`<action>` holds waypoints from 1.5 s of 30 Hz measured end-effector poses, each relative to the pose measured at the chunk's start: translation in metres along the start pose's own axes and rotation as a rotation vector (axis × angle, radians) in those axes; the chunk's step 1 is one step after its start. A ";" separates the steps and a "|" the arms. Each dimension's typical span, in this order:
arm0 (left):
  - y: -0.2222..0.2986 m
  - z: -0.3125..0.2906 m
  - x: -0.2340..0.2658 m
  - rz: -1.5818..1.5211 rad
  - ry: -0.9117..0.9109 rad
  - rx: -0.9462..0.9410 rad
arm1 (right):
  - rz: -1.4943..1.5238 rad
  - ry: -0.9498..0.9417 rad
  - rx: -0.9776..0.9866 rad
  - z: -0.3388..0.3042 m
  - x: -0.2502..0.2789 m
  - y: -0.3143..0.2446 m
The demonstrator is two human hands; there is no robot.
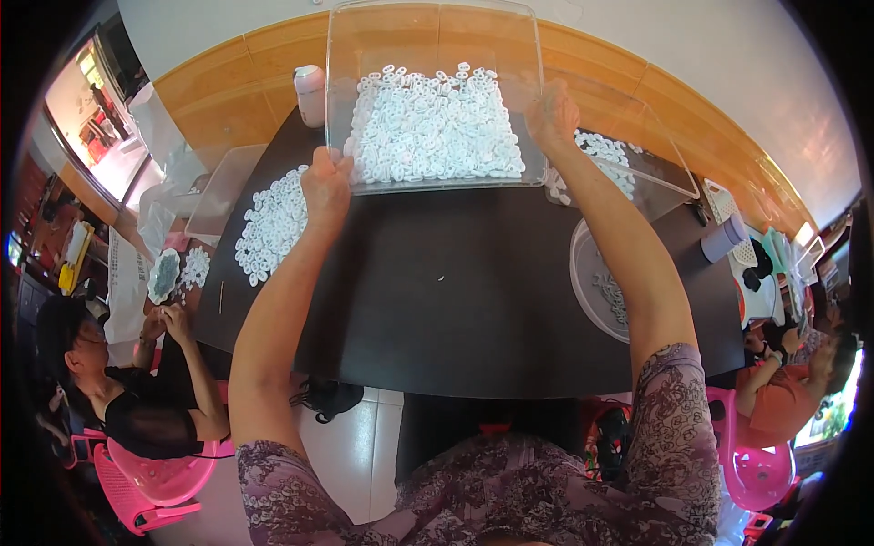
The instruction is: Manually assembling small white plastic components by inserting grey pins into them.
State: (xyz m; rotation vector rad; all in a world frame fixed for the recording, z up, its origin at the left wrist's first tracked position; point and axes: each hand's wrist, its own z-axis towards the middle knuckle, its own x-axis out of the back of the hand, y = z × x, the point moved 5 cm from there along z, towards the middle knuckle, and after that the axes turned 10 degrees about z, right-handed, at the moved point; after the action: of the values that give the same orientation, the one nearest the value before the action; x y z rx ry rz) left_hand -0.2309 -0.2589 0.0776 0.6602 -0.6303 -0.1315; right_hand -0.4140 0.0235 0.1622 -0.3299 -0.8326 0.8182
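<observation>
The left hand (326, 189) and right hand (553, 116) grip opposite sides of the bin (437, 187), likely the surest hold: it looks stiff, its loose pieces (437, 127) slippery.

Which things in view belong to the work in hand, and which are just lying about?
Apparently in use:
clear bin, gripped by left hand and right hand
white pieces inside it
white pile at left

Apparently just lying about:
pinkish container
lilac cup
round tub with grey pieces, role unclear

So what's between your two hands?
In the head view, a clear box holding white pieces; the left hand and right hand grip its sides.
</observation>
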 end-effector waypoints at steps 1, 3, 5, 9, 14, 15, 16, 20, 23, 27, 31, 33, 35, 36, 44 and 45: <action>-0.003 -0.003 0.000 -0.018 0.013 -0.005 | 0.008 0.001 -0.011 -0.001 0.001 0.000; -0.008 -0.008 -0.001 -0.034 0.025 -0.012 | 0.020 -0.012 0.004 -0.003 0.002 -0.001; -0.013 -0.010 -0.002 -0.109 0.007 0.083 | 0.030 -0.025 0.024 -0.004 0.005 -0.003; -0.010 0.000 -0.002 -0.193 -0.049 0.214 | 0.026 -0.079 -0.015 -0.005 0.005 0.002; -0.011 0.005 -0.004 -0.275 -0.301 0.599 | 0.021 -0.076 -0.024 -0.010 0.009 -0.003; -0.010 0.005 -0.005 -0.277 -0.300 0.595 | 0.020 -0.076 -0.024 -0.012 0.009 -0.003; -0.009 0.004 -0.008 -0.337 -0.284 0.601 | 0.018 -0.079 -0.024 -0.012 0.009 -0.003; -0.022 -0.002 -0.017 -0.470 -0.322 0.503 | 0.017 -0.125 -0.041 -0.011 0.010 0.001; -0.020 -0.008 -0.018 -0.493 -0.278 0.494 | 0.030 -0.151 0.004 -0.014 0.013 0.002; -0.017 -0.012 -0.019 -0.550 -0.249 0.552 | -0.011 -0.120 0.010 -0.018 0.016 -0.007; -0.014 -0.018 -0.020 -0.615 -0.185 0.576 | -0.067 0.217 0.441 -0.040 0.034 -0.041; -0.013 -0.017 -0.018 -0.629 -0.171 0.572 | -0.042 0.205 0.664 -0.055 0.027 -0.059; -0.013 -0.020 -0.018 -0.604 -0.163 0.624 | 0.001 0.013 0.839 -0.080 0.004 -0.073; -0.013 -0.021 -0.017 -0.605 -0.168 0.623 | 0.026 -0.165 0.792 -0.093 -0.016 -0.077; -0.003 -0.021 -0.017 -0.617 -0.250 0.593 | -0.038 -0.338 0.816 -0.140 -0.100 -0.133; -0.001 -0.021 -0.017 -0.585 -0.260 0.615 | -0.077 -0.362 0.822 -0.141 -0.110 -0.132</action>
State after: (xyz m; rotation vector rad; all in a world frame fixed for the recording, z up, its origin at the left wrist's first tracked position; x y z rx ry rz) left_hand -0.2322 -0.2433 0.0556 1.4322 -0.7161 -0.5897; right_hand -0.2829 -0.1392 0.0869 0.5879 -0.7632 1.0896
